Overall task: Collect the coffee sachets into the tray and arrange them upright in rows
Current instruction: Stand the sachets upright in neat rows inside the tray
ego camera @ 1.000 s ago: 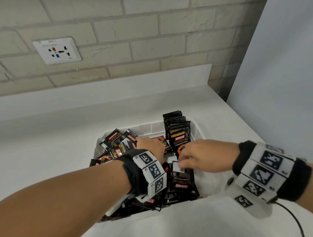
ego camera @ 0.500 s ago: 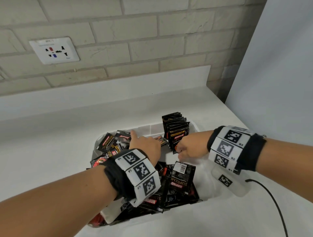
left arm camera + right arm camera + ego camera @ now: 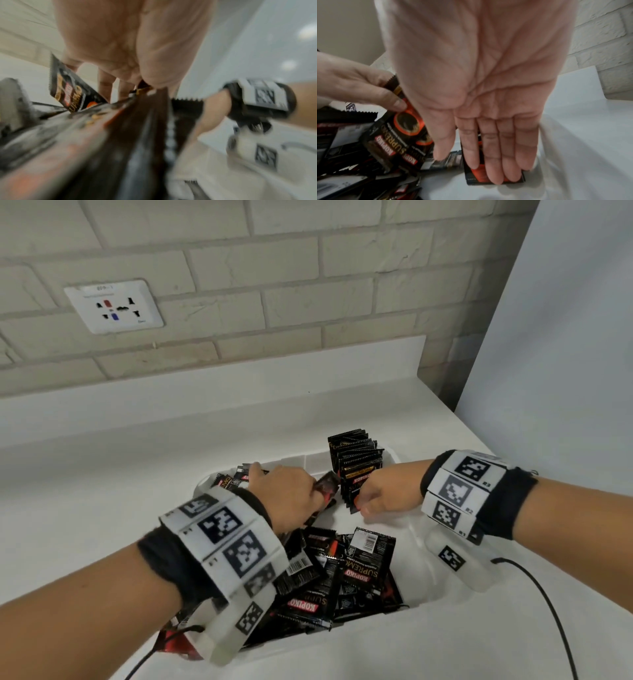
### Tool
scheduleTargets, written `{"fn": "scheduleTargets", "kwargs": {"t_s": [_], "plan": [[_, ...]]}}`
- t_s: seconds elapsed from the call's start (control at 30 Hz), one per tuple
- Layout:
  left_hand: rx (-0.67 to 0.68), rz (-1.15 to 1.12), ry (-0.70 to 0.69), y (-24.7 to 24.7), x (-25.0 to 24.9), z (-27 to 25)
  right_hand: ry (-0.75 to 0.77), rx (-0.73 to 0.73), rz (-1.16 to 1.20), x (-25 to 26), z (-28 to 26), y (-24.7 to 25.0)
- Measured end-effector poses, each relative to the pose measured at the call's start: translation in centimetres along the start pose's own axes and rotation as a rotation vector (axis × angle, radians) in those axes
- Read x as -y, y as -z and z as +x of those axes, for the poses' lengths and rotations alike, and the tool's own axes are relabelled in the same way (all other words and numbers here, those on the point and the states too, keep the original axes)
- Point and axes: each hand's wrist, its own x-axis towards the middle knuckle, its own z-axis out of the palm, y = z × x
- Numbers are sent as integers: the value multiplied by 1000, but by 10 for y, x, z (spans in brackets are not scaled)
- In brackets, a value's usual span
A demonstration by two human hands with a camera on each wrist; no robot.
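A white tray (image 3: 445,594) on the counter holds a loose heap of black Kopiko sachets (image 3: 352,573) at its front and left. A row of upright sachets (image 3: 354,460) stands in the back right corner. My right hand (image 3: 368,503) lies flat against the front sachet (image 3: 494,180) of that row, its fingers (image 3: 508,155) straight. My left hand (image 3: 308,494) pinches one sachet (image 3: 327,484) between thumb and fingers, just left of the row. The right wrist view shows this pinch (image 3: 393,100) on the sachet (image 3: 406,128). The left wrist view is blurred.
The tray sits on a white counter (image 3: 102,491) below a brick wall with a socket plate (image 3: 114,306). A white panel (image 3: 565,337) closes off the right side. A black cable (image 3: 548,604) trails from my right wrist over the counter.
Both hands have moved toward the back of the tray. The right hand left the loose heap and now presses on the upright row. The left hand brought a sachet up beside it.
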Motion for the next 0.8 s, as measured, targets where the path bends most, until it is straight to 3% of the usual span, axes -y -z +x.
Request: {"fn": "scheduleTargets", "kwargs": {"t_s": [0.23,0.6,0.7,0.8], "plan": [[-42,-407,5,27,21,-11,21,-22,106,-1,-6,1],[-167,-747,39,29,37,-15,143,3,176,3,-21,-6],[-161,-1009,15,29,39,-16,181,-70,218,5,-27,1],[-171,-1141,31,29,40,-18,228,-169,416,9,-34,6]]}}
